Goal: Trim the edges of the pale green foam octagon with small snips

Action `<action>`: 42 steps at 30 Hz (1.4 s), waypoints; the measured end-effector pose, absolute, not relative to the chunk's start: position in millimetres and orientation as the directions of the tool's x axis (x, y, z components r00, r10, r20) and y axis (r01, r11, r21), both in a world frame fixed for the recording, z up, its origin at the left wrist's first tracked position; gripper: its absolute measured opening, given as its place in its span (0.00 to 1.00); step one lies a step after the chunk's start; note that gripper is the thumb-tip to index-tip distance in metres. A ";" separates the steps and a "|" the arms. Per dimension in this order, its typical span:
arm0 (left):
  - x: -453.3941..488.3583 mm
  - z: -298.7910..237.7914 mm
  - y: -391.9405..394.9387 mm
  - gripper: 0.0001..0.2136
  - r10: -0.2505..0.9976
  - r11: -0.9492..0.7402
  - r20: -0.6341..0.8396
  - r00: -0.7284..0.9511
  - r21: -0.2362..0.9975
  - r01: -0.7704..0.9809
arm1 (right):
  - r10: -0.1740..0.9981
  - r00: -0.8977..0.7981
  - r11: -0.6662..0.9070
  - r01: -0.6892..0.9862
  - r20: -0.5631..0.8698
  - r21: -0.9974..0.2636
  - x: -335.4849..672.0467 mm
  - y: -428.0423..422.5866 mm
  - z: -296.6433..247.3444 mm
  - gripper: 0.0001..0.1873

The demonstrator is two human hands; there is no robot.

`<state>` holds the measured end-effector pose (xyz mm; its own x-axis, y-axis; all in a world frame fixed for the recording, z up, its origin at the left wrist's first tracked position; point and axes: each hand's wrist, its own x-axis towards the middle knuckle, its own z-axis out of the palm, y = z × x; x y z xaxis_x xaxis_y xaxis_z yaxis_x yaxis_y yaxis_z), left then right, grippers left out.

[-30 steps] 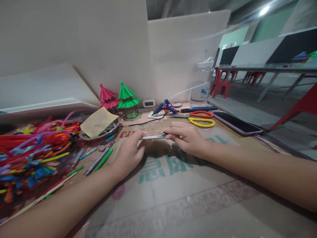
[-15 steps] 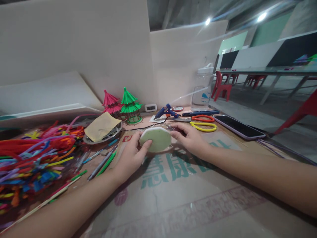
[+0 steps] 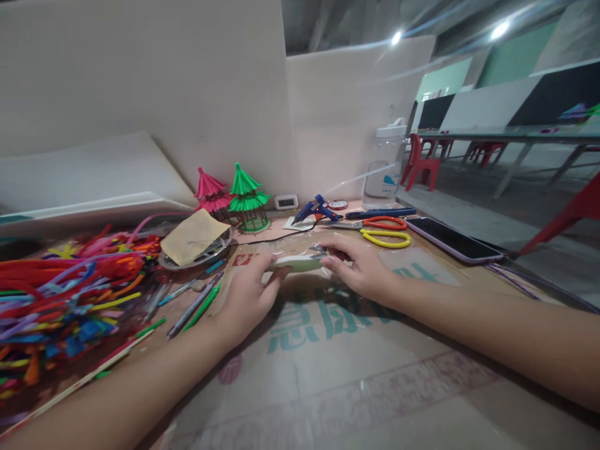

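In my left hand [image 3: 253, 290] is a thin round disc [image 3: 297, 264], pale green with a white edge. It is tilted almost edge-on above the taped cardboard [image 3: 319, 381], with my fingers and thumb closed on its left side. My right hand [image 3: 359, 265] is closed around a small tool with pointed metal jaws [image 3: 317, 249], which look like those of wire cutters. The jaws are at the disc's right edge; the handles are mostly hidden in my palm. Beyond my hands lies a blue glue gun [image 3: 317, 210] on a white scrap.
Colourful pipe cleaners [image 3: 70, 300] are heaped on the left, beside a metal dish [image 3: 225, 245] and pens [image 3: 192, 312]. Green [image 3: 247, 200] and pink [image 3: 210, 190] model pavilions stand behind. Scissors [image 3: 385, 237], a phone [image 3: 454, 240] and a water bottle [image 3: 383, 165] are on the right.
The disc has tipped from showing its green face to nearly edge-on. The tool's metal jaws show more clearly at its right edge. Both hands stay in almost the same place.
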<state>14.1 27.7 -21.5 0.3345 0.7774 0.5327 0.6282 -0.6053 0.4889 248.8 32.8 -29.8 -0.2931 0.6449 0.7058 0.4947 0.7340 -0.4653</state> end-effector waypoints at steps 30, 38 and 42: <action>10.7 -26.7 33.9 0.09 0.617 -0.742 0.636 0.463 0.275 0.611 | 0.557 -0.397 0.769 0.578 0.729 -0.273 246.8 24.7 -27.6 0.13; 13.7 -22.7 29.9 0.09 0.518 -0.795 0.647 0.560 0.121 0.595 | 0.494 -0.460 0.797 0.578 0.738 -0.173 245.4 19.9 -22.6 0.15; 13.9 -21.9 30.4 0.08 0.492 -0.803 0.657 0.570 0.090 0.589 | 0.510 -0.455 0.798 0.567 0.730 -0.204 246.1 22.5 -24.1 0.13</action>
